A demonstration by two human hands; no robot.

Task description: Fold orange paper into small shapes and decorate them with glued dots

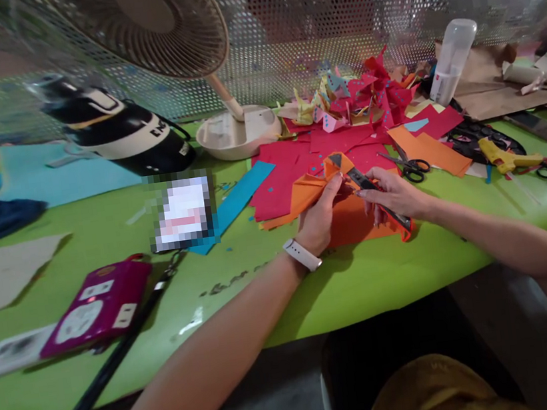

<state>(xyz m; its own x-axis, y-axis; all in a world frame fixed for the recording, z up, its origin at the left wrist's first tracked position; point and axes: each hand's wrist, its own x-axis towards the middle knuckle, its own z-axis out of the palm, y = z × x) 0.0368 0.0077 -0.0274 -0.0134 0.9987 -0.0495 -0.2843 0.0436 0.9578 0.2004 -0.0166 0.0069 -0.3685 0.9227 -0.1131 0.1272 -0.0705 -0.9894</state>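
Observation:
My left hand (322,215), with a white watch band at the wrist, pinches a folded orange paper (309,190) near its top fold. My right hand (396,194) grips a red and black stapler (378,201), whose nose meets the orange paper's folded tip. Both hands work over more orange paper (351,221) lying on the green table (244,289).
Red sheets (293,162), a teal strip (237,199), scissors (409,167), a yellow glue gun (504,158) and a heap of folded paper shapes (354,93) surround the hands. A fan (238,132), a black bottle (122,131) and a magenta case (98,309) stand to the left.

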